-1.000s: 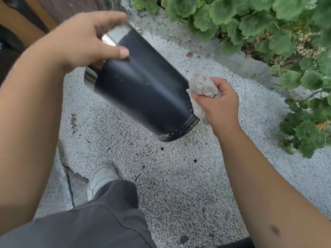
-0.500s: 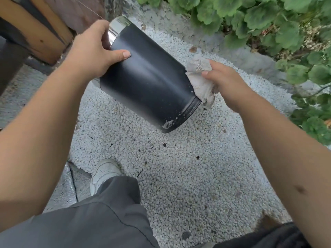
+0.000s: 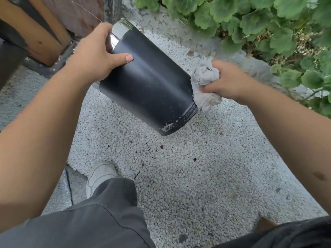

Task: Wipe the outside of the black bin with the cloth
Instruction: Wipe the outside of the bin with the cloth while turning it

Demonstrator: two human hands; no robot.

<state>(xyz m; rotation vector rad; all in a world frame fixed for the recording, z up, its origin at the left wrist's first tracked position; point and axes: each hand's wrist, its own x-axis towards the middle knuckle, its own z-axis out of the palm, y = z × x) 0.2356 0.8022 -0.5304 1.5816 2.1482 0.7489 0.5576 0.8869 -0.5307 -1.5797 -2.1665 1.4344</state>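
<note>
The black bin (image 3: 150,86) is held tilted in the air, its shiny metal top rim up-left and its base down-right above the pebble ground. My left hand (image 3: 95,56) grips it near the rim, thumb across the black side. My right hand (image 3: 227,81) squeezes a crumpled grey cloth (image 3: 204,85) against the bin's right side, close to the base. Pale specks and a whitish smear mark the lower edge of the bin near its base.
White pebble paving (image 3: 179,176) lies below. A bed of green leafy plants (image 3: 259,24) borders the top right behind a concrete kerb. A wooden post (image 3: 39,36) stands top left. My white shoe (image 3: 100,174) and grey trouser leg are at the bottom.
My right hand has slid the cloth down the bin's right side toward the base. The bin stays tilted in my left hand, held nearly the same.
</note>
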